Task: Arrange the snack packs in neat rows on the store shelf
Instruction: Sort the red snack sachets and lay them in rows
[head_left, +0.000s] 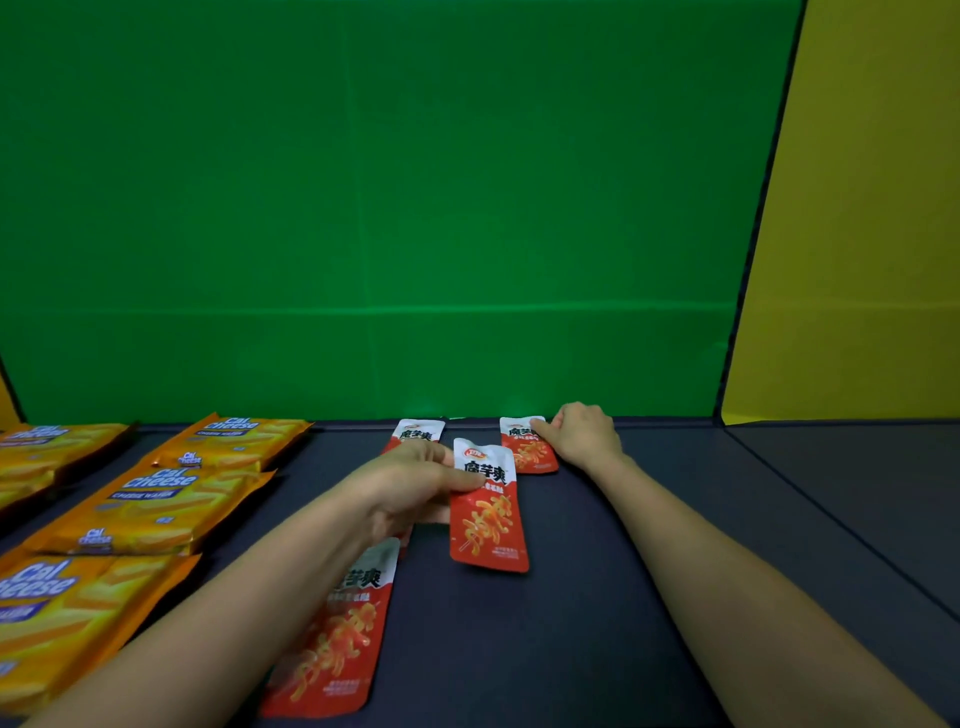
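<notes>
Several red-and-white snack packs lie on the dark shelf (597, 597). My left hand (415, 483) grips the upper left edge of one red pack (488, 514) in the middle. My right hand (584, 434) rests at the back wall, its fingers on the top of another red pack (527, 447). A third red pack (418, 431) lies at the back, partly hidden by my left hand. A fourth red pack (337, 634) lies near the front, under my left forearm.
Orange Cal Cheese wafer packs (156, 506) lie in rows on the left of the shelf. A green back wall (389, 208) and a yellow side panel (857, 234) close the shelf. A divider line (831, 519) runs along the right.
</notes>
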